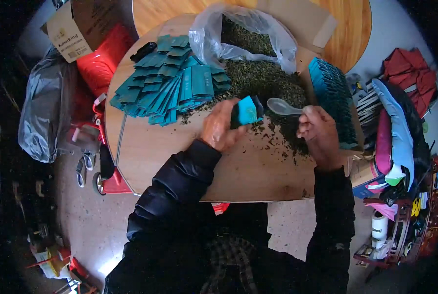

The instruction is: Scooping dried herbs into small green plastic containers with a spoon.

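My left hand (222, 126) grips a small teal packet (247, 111), its dark opening turned to the right. My right hand (317, 128) holds a translucent plastic spoon (283, 107) by its handle, the bowl pointing left towards the packet. The spoon is over a heap of dried, dark green leaves, like loose tea (263, 79), on the wooden table (255, 180). Whether the spoon's bowl holds any leaves, I cannot tell. Left of the heap lies a fanned pile of flat teal packets (167, 82).
A clear plastic bag (206, 40) of the same leaves stands open at the back. A cardboard box (356, 121) at the right holds a row of teal packets (333, 99). A black object (143, 51) lies behind the pile. A red wheeled frame (118, 183) stands left of the table.
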The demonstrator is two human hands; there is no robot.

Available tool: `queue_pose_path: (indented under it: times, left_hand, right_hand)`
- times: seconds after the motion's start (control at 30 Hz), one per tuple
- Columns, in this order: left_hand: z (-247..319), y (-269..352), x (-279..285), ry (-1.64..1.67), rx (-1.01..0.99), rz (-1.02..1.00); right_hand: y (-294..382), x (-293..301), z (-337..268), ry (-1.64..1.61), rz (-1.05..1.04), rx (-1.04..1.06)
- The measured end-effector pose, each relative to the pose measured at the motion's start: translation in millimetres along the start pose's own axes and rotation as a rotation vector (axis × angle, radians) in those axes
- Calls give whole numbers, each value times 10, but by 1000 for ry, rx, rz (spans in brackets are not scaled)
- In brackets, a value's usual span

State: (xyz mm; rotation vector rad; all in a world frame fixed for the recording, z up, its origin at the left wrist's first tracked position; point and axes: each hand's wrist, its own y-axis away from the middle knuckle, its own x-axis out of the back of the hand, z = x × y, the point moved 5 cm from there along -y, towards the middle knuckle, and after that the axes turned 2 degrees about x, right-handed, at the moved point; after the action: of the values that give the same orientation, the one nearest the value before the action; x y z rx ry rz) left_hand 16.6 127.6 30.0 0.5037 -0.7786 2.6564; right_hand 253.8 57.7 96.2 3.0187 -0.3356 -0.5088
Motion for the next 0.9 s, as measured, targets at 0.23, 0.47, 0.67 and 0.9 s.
queue_pose_path:
  times: [0.23, 0.47, 0.67, 0.9]
  left_hand:
    - [-99, -42, 147, -62, 16, 199]
    - [-139, -28, 146, -126, 35, 191]
    - [-163, -42, 115, -112, 33, 151]
    - [-139, -39, 119, -117, 62, 133]
  right_hand:
    - [106, 108, 212, 708, -116, -15]
    - [-225, 75, 563, 885, -125, 227]
    - [-549, 278, 605, 707, 105, 184]
    - [-265, 243, 432, 870, 123, 384]
